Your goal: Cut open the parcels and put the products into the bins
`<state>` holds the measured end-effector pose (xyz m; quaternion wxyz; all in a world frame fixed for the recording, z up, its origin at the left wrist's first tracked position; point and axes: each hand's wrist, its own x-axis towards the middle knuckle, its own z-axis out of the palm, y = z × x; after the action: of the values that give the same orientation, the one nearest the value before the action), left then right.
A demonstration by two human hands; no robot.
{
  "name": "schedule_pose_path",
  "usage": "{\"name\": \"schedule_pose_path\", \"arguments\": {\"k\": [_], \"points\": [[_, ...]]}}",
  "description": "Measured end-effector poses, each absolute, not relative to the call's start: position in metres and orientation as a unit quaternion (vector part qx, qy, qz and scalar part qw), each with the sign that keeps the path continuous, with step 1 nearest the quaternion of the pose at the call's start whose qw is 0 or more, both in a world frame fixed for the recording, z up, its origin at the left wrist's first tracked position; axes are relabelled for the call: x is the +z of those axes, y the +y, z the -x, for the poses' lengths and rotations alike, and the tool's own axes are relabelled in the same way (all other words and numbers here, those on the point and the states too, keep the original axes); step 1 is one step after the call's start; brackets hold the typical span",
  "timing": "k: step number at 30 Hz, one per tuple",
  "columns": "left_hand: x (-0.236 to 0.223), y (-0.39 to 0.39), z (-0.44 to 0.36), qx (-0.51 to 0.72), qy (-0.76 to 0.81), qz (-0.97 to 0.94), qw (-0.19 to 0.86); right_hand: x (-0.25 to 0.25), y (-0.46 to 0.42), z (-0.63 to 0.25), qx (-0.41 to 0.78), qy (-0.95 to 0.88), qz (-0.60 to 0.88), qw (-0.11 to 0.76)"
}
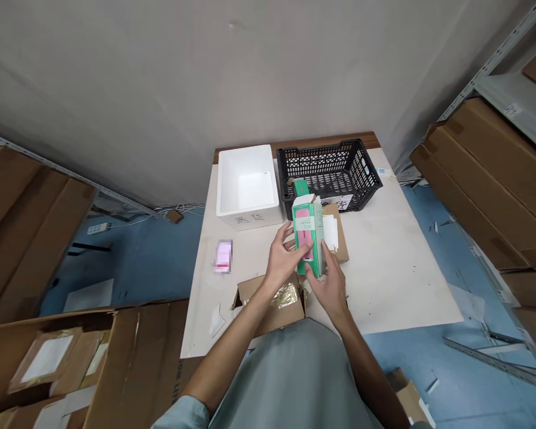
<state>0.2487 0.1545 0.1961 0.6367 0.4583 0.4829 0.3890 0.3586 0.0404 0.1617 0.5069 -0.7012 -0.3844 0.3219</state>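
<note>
The near edge of the table (406, 286) is hidden behind the person's grey-green shirt, and the print on the green box (309, 235) is too small to read. A pixelated patch covers the small pink item (224, 256) lying toward the table's left edge. What sits under the green box is partly covered: a brown carton (339, 238) with white sheets shows only at its right.

Both forearms reach forward from the near edge and meet over the table's middle. The left hand (280, 257) closes its fingers on the green box's left side; the right hand (328, 285) grips its lower right corner from beneath. The box stands upright, its top flap open.

An open cardboard box (272, 301) with gold foil inside lies at the near edge below the hands. A white foam box (248, 185) occupies the far left corner, a black crate (330, 170) the far right. The table's right half is mostly bare.
</note>
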Motion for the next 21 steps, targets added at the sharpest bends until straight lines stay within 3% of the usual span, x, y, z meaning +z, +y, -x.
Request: {"name": "schedule_pose_path", "arguments": {"k": [5, 9, 15, 21], "points": [[0.203, 0.186, -0.243, 0.378, 0.450, -0.474, 0.656, 0.167, 0.060, -0.385, 0.499, -0.195, 0.569, 0.624], [0.200, 0.205, -0.248, 0.350, 0.432, -0.450, 0.699, 0.150, 0.072, -0.399, 0.604, -0.029, 0.446, 0.660], [0.190, 0.211, -0.267, 0.318, 0.408, -0.441, 0.734, 0.129, 0.083, -0.402, 0.618, 0.018, 0.409, 0.671], [0.176, 0.235, -0.290, 0.369, 0.392, -0.510, 0.670, 0.132, 0.133, -0.433, 0.591, -0.094, 0.438, 0.672]]}}
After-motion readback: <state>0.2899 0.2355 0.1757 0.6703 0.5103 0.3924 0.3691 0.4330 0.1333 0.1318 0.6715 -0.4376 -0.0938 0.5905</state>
